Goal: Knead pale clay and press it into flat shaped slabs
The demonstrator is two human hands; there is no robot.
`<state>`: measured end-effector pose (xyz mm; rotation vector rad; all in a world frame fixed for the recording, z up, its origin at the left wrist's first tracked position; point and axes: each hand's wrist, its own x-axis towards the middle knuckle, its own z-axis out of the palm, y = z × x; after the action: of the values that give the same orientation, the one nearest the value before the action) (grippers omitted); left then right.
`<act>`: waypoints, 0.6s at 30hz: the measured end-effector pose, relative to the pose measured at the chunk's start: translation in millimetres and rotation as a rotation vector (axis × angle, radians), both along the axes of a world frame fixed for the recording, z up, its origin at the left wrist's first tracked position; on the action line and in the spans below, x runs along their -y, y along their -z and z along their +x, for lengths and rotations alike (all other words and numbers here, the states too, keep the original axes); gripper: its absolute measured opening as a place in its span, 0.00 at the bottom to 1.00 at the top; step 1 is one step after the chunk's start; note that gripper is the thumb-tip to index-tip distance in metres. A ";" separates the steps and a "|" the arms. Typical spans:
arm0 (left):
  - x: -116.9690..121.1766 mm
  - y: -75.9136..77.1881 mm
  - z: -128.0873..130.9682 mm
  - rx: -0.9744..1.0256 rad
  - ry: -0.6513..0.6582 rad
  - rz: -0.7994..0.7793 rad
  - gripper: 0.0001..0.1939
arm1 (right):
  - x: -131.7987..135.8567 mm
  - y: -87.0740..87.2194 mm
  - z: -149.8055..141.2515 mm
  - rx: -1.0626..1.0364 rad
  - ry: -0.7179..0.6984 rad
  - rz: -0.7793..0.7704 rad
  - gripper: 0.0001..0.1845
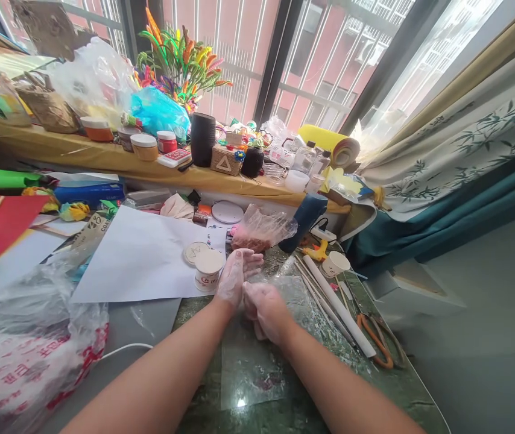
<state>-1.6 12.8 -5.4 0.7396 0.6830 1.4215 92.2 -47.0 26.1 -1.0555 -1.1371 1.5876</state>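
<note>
My left hand [238, 274], dusted with white powder, is open with its palm turned up and fingers stretched out. Against its heel, my right hand [268, 310] is curled closed, also whitened; whatever its fingers may hold is hidden. Both hands are above a clear plastic sheet [251, 367] smeared with white residue on the green marbled table. Just left of my left hand stands a paper cup [207, 268] whose top looks full of white material. Beyond my fingertips lies a clear plastic bag [257, 232] with reddish-brown contents.
A white tube [343, 310], thin sticks and orange-handled scissors [377, 340] lie at the right, near another paper cup [336, 264]. White paper [135, 259] and a crumpled plastic bag [26, 355] cover the left. Jars and craft supplies crowd the window ledge [149, 172].
</note>
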 end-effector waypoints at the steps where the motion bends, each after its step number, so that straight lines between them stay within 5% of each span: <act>1: -0.4 -0.2 0.0 0.004 -0.013 -0.009 0.33 | 2.9 1.2 -0.3 -0.031 0.035 0.019 0.31; 9: 8.7 -6.7 3.4 -0.064 0.016 0.038 0.29 | 17.2 -0.1 0.6 -0.067 0.054 0.041 0.30; 18: 5.1 -6.0 1.5 -0.059 0.059 -0.017 0.28 | 32.3 5.2 -7.3 -0.195 -0.149 -0.024 0.34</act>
<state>-0.1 7.7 0.5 0.7849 0.7121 1.3436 84.9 -79.3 20.9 -0.8258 -1.0868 1.7829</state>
